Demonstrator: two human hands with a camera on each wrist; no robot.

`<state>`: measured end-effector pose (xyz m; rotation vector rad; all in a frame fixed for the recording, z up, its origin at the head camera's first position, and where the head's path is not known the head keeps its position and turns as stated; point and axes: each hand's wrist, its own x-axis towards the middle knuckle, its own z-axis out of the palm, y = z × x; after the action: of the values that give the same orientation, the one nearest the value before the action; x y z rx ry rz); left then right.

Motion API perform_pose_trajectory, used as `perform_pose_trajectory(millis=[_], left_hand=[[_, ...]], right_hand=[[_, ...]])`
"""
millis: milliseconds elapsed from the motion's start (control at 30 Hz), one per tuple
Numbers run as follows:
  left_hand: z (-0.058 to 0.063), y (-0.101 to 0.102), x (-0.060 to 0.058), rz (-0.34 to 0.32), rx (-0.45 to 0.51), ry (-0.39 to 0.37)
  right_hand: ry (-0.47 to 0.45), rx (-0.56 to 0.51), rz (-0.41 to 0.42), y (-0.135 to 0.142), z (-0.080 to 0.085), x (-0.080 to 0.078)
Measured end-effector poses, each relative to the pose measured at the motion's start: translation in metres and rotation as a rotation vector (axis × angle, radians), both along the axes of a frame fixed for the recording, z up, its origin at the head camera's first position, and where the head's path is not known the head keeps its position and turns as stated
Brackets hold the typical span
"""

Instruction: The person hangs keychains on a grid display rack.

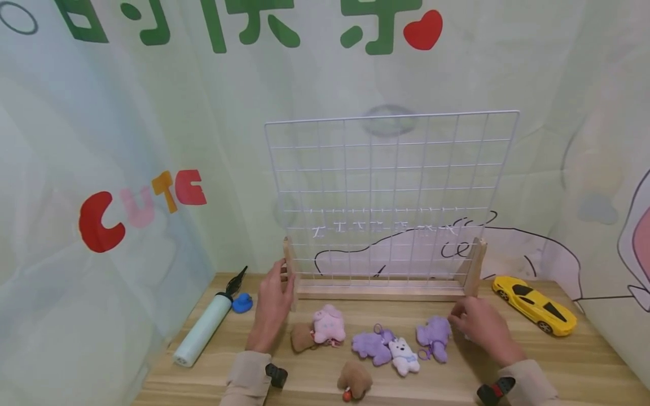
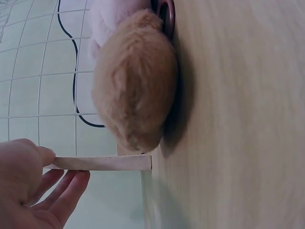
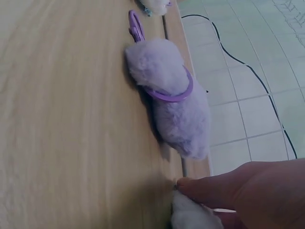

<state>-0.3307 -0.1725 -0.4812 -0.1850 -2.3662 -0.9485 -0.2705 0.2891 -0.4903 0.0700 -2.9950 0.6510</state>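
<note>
A brown toy (image 1: 357,376) lies on the near part of the table (image 1: 307,380). Farther, the right hand (image 1: 483,328) holds a white toy (image 3: 193,213), partly hidden, just beside a purple toy (image 1: 437,336). The left hand (image 1: 272,301) grips the left post (image 2: 109,163) of the rack (image 1: 381,292), which stands behind the toys.

Room light falls soft and even. Diffuse shadows darken the bench (image 1: 416,392) beside the brown plush (image 2: 135,86), left-wrist view, and by the right hand (image 1: 483,327); fur blurs slightly.
</note>
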Motion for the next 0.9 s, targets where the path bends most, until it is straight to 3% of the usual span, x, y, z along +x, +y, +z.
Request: perform_pose_trajectory(millis=[467,667,800,900], left_hand=[[-0.0002,-0.0009,-0.0032,-0.008,0.011,0.021],[-0.0022,-0.0011,-0.0035,-0.014,0.019,0.008],[-0.0028,-0.0007,-0.0025,-0.014,0.024,-0.005],[-0.0022,-0.0008,-0.0015,-0.015,0.029,-0.01]], right_hand=[[0.04,-0.003,0.003,-0.0014,-0.0005,0.0026],[0.017,-0.014,-0.006,-0.0003,-0.0019,0.0016],[-0.013,-0.101,-0.015,0.0002,-0.0022,0.0023],[0.017,-0.187,-0.005,-0.0004,-0.0011,0.0018]])
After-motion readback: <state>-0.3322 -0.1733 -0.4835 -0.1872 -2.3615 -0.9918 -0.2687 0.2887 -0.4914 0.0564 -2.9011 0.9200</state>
